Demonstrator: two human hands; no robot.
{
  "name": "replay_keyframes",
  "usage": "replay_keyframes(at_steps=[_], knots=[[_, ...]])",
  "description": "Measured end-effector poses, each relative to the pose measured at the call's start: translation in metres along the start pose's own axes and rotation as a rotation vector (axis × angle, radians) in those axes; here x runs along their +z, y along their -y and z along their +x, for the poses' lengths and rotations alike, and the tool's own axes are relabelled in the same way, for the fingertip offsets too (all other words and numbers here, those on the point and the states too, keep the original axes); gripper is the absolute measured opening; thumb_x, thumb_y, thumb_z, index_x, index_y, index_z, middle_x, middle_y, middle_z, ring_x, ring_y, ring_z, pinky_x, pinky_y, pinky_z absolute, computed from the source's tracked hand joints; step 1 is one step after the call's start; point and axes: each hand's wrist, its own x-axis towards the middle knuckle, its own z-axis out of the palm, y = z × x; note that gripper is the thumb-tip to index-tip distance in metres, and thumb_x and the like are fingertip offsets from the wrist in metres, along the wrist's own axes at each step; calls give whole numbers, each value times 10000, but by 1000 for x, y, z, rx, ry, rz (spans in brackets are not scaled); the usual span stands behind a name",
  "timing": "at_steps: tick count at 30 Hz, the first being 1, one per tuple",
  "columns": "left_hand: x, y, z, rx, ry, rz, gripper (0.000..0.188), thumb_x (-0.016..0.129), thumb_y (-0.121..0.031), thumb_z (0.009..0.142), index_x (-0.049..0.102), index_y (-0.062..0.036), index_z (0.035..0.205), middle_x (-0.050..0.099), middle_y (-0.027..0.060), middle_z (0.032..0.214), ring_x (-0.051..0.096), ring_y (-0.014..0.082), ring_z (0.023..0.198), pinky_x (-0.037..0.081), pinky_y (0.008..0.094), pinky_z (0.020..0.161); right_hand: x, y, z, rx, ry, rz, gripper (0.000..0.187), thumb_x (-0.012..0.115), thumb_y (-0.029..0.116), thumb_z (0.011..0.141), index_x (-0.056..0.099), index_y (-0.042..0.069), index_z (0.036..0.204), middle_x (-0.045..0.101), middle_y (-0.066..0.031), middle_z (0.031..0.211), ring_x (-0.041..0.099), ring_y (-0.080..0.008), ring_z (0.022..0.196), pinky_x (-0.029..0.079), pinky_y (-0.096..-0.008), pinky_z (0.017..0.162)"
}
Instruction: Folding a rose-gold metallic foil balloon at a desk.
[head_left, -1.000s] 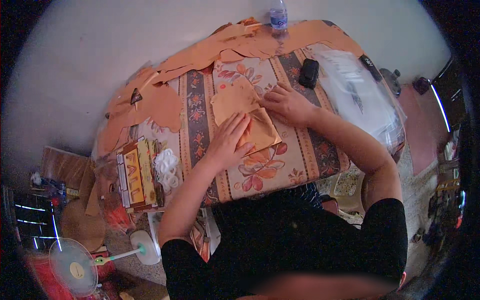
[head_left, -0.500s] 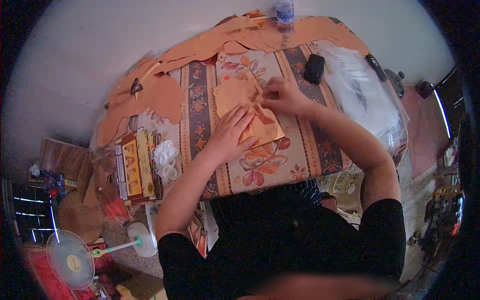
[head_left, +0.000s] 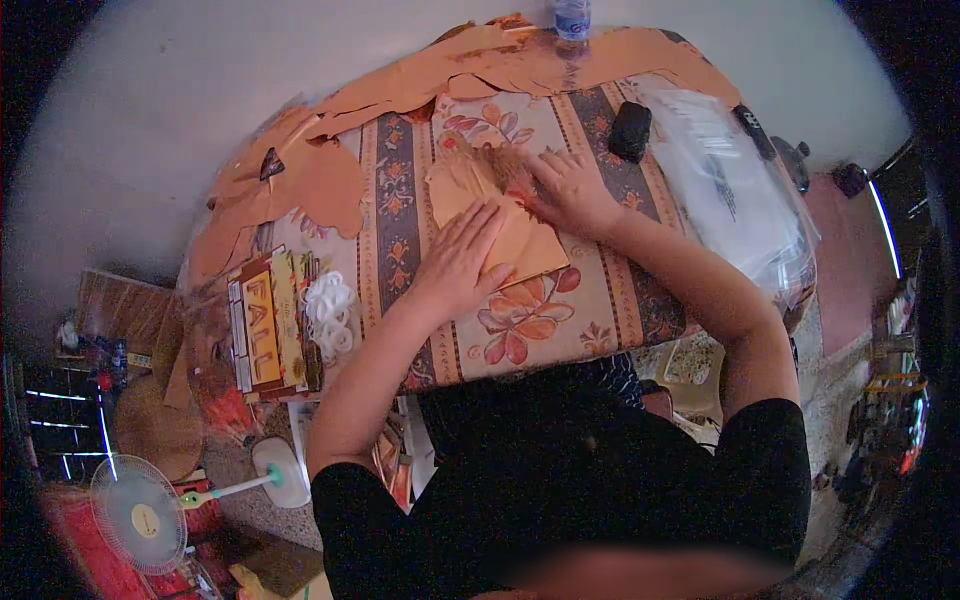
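Note:
A thin tan-orange sheet (head_left: 455, 190) lies on the patterned tablecloth in front of me; whether it is paper or film I cannot tell. My left hand (head_left: 458, 258) rests flat on its lower left part, fingers stretched out. My right hand (head_left: 575, 195) is at the sheet's upper right edge, fingers bent toward it and seeming to pinch that edge. A wrinkled brownish part (head_left: 508, 170) of the sheet shows beside those fingertips. The sheet's lower right corner lies on the cloth past my left fingers.
Orange-tan scraps (head_left: 330, 190) line the table's far and left sides. Card signs (head_left: 262, 325) stand beside white rings (head_left: 328, 300) at the left. A black object (head_left: 630, 132), clear plastic bags (head_left: 725, 190) and a water bottle (head_left: 572, 20) lie right and far. A fan (head_left: 140, 515) stands lower left.
My right hand has shifted slightly, its fingers reaching farther up. The sheet's upper right part now looks wrinkled and brownish, and the dark triangle near its lower right is gone. My left hand stays.

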Motion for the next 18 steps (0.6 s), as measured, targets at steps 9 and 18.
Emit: replay_keyframes(at_steps=[9,18], knots=[[5,6,-1,2,1,13,658,524,-375,913,312,-18,1424,291,179,1491,238,318,1401,188,427,1148,-1,-2,0,-255,88,-311,409,616,285,832,556,202,1228,539,-66,1040,515,-261,1026,390,-418,897],[-9,17,-14,-66,-162,-333,404,504,-172,942,486,-40,1324,390,176,1436,318,318,1366,258,423,1121,0,-4,0,-299,124,-349,486,641,304,782,547,182,1243,494,-92,1222,492,-257,1107,372,-424,960]])
